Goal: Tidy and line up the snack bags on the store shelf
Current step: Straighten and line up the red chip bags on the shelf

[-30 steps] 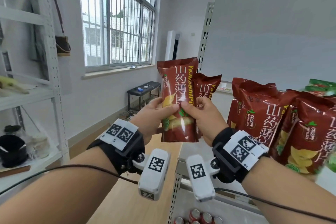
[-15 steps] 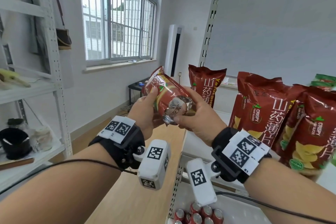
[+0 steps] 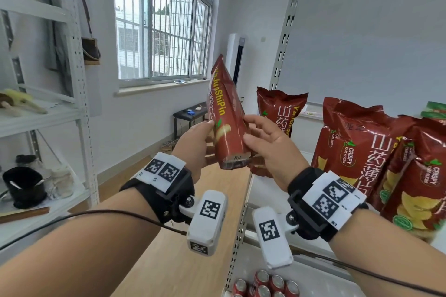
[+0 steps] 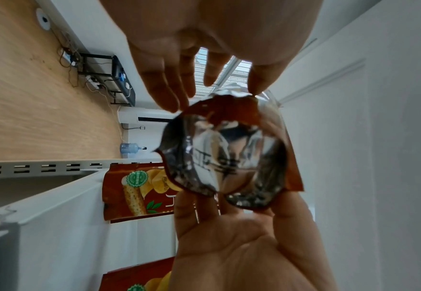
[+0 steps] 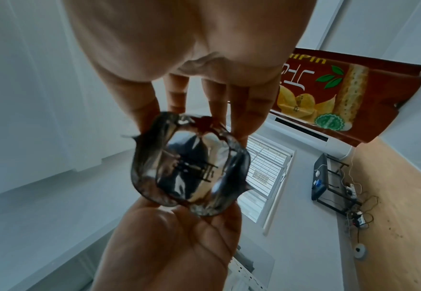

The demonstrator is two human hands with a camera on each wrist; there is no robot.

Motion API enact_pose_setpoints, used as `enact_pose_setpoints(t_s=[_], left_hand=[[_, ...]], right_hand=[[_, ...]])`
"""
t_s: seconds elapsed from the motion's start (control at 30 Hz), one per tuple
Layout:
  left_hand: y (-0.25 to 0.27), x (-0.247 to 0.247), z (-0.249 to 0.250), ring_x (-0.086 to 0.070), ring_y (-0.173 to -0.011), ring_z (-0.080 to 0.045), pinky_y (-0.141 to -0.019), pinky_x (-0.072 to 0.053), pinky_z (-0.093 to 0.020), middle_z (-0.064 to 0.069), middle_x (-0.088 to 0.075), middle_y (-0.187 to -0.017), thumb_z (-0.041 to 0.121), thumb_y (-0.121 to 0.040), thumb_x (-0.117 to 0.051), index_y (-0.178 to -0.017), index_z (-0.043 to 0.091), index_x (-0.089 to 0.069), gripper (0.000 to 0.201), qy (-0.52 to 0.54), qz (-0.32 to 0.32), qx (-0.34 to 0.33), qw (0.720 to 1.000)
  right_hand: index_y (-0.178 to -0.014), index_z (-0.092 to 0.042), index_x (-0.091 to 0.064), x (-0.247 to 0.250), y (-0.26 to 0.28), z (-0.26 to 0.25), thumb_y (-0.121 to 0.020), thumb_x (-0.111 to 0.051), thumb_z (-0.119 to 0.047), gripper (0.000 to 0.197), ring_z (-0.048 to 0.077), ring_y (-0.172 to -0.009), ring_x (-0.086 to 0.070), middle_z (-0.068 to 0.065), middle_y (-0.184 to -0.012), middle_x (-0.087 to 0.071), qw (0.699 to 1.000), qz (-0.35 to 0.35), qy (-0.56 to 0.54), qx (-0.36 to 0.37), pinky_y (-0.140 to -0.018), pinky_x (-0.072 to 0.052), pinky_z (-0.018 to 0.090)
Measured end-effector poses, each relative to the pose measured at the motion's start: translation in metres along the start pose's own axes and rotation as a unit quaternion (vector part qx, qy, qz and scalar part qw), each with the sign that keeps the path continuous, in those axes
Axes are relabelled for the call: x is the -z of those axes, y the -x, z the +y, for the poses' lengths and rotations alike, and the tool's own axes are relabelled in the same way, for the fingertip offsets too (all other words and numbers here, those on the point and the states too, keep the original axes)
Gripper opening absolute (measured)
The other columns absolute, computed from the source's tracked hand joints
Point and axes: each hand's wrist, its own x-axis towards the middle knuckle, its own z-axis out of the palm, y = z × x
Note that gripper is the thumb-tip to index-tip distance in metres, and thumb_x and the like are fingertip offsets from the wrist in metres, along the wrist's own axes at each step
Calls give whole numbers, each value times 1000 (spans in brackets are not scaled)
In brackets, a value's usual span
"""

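A red snack bag (image 3: 226, 116) stands nearly upright in the air, just left of the white shelf (image 3: 263, 202), with its narrow side toward me. My left hand (image 3: 205, 137) grips its lower left side. On the lower right side, my right hand (image 3: 255, 132) has the thumb in front and the fingers spread behind. The left wrist view shows the bag's silver bottom (image 4: 224, 157) between both hands, as does the right wrist view (image 5: 192, 171). A second red bag (image 3: 280, 113) stands behind it on the shelf. Several more red bags (image 3: 357, 149) lean together further right.
Green bags (image 3: 434, 111) peek in at the far right. Red cans (image 3: 263, 284) sit on the shelf level below. A slotted shelf upright (image 3: 237, 229) runs down between my wrists. A white rack (image 3: 79, 94) with clutter stands at the left, across the wooden floor.
The held bag, facing me upright a second ago, was tipped with its bottom toward me, and now stands upright again, edge-on. Both hands kept hold throughout.
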Motion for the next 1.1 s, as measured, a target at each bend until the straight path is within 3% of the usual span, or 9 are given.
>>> enact_pose_setpoints(t_s=[0.13, 0.23, 0.33, 0.43, 0.53, 0.67, 0.8, 1.0, 1.1], left_hand=[[5, -1, 1, -71, -72, -18, -60, -57, -33, -3, -72, -88, 48, -89, -55, -119, 18, -57, 42, -17, -50, -12, 999], [9, -3, -2, -64, -73, -18, -65, -58, -35, -4, -66, -90, 38, -92, -55, -123, 16, -54, 38, -29, -95, -27, 995], [11, -6, -2, -58, -54, -9, -58, -54, -27, 2, -63, -74, 35, -94, -50, -115, 16, -59, 30, -11, -127, -17, 992], [14, -11, 0, -67, -78, -16, -72, -56, -34, -2, -72, -96, 48, -89, -50, -119, 18, -62, 44, -30, -157, -23, 987], [13, -15, 0, -65, -100, -22, -84, -54, -39, -5, -68, -115, 34, -89, -56, -124, 19, -58, 38, -32, -167, -39, 985], [10, -20, -7, -66, -96, -24, -91, -50, -45, -6, -71, -103, 19, -77, -60, -110, 19, -63, 33, -16, -209, -35, 977], [11, -30, -8, -63, -98, -18, -102, -43, -45, 1, -71, -100, 17, -70, -51, -107, 22, -62, 40, 3, -231, -70, 970], [9, -48, 9, -70, -92, -13, -74, -55, -25, 2, -74, -99, 26, -79, -62, -112, 17, -60, 34, 39, -190, -160, 968], [5, -54, 13, -70, -90, -19, -73, -56, -29, -5, -74, -97, 14, -85, -60, -110, 10, -64, 25, 67, -175, -147, 971]], right_hand=[[-131, -31, -38, 2, -1, 3, -83, -69, -25, 57, 17, -97, -65, -3, -116, -57, 999, -19, 33, -15, -72, -53, 28], [-121, -31, -42, 3, -4, -1, -83, -68, -27, 47, 8, -79, -70, -3, -102, -61, 998, -2, 3, -59, -60, -54, 23], [-109, -33, -49, 6, -5, -2, -81, -71, -23, 37, 7, -71, -69, -2, -98, -60, 998, 23, 16, -59, -55, -52, 22], [-104, -37, -49, 7, -3, 0, -76, -75, -18, 43, 11, -86, -64, -1, -104, -58, 998, 27, 39, -37, -55, -52, 22], [-105, -36, -48, 9, -2, 2, -74, -77, -21, 46, 14, -97, -62, -2, -108, -58, 999, 33, 38, -15, -73, -56, 31], [-121, -31, -42, 17, -6, -7, -67, -78, -35, 65, 15, -107, -57, -1, -117, -55, 997, 83, 0, 6, -85, -50, 31], [-122, -17, -51, 23, -4, -14, -73, -75, -14, 55, 16, -95, -67, 5, -108, -67, 995, 86, -41, 22, -76, -55, 27], [-117, -24, -47, 32, 4, -10, -68, -81, -14, 61, 15, -100, -63, 2, -112, -62, 991, 100, 91, 20, -92, -51, 37], [-113, -33, -46, 35, 5, -16, -71, -80, -19, 56, 14, -104, -60, 0, -114, -58, 990, 119, 59, 44, -89, -51, 35]])
